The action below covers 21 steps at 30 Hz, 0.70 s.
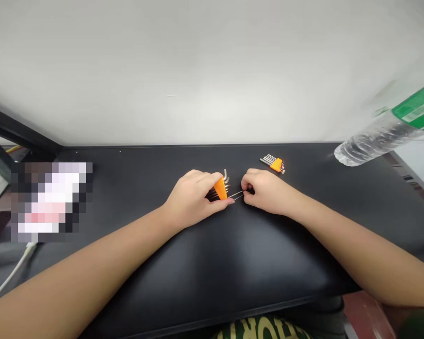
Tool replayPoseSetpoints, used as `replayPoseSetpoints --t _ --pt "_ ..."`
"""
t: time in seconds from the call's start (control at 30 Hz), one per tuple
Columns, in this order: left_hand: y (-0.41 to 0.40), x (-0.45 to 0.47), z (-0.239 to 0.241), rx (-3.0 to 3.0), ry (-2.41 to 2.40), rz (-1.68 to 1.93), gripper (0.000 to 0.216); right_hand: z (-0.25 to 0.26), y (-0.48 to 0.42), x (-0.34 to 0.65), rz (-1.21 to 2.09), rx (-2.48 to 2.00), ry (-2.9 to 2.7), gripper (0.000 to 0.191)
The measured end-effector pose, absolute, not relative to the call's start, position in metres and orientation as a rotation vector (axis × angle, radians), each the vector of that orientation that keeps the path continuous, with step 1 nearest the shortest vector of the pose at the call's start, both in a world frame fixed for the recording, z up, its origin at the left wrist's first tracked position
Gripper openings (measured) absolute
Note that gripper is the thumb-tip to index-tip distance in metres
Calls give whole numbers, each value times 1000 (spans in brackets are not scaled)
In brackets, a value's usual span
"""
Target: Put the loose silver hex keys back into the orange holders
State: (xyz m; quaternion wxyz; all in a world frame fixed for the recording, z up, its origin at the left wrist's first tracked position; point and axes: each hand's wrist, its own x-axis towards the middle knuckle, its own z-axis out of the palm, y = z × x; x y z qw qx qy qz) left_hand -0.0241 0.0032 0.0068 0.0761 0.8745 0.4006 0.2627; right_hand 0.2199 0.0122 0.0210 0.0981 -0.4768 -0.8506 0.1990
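Observation:
My left hand [194,195] is closed round an orange hex key holder [220,188], its thumb and fingers on either side. Several silver hex keys [226,179] sit in that holder, their bent ends pointing up and to the right. My right hand [263,190] is closed in a pinch on a thin hex key [237,194], which runs between the two hands. A second thin line lies just below it; whether that is another key or a reflection I cannot make out. Behind my right hand, a second hex key set [276,164] with an orange holder lies on the black table [212,263].
On the right stands a clear water bottle [371,136] with a green label. A blurred-out device [51,197] is at the left, with a white cable [12,273] running from it. The pale wall [212,70] rises behind the table's back edge.

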Motion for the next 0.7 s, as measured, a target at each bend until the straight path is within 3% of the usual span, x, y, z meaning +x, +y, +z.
replayPoseSetpoints --t 0.23,0.43,0.7 --pt "5 -26 6 2575 1202 853 34 28 11 231 842 -1060 -2353 14" --pt "3 -26 8 2579 1237 856 39 29 5 226 588 -744 -2332 16" --pt "4 -26 6 2575 1232 882 40 25 2 229 464 -740 -2367 17"
